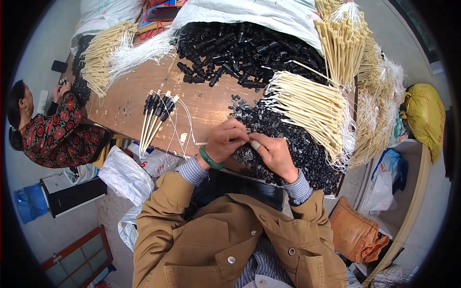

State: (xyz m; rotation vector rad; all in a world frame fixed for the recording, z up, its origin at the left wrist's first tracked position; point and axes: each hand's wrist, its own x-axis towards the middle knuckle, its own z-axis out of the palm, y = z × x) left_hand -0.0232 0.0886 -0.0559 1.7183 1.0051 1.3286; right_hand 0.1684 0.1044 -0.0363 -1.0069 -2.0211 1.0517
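My left hand (224, 140), with a green bangle (210, 161) at its wrist, is closed round a thin cream stick (201, 143), whose end sticks out toward the left. My right hand (273, 154) has white wrap (255, 144) on a finger. Its fingertips pinch together against those of my left hand; what lies between them is too small and hidden to name. Beneath both hands spreads a pile of small dark plastic pieces (297, 149). Left of my hands lie several cream sticks with black fittings (158, 106) on their far ends and white strings trailing off.
Black plastic fittings (249, 48) spill from a white sack (240, 13) at the far side of the wooden table (129, 93). Bundled cream sticks (312, 103) lie on the right; more bundles (103, 57) lie far left. Another person (53, 125) sits at the table's left end.
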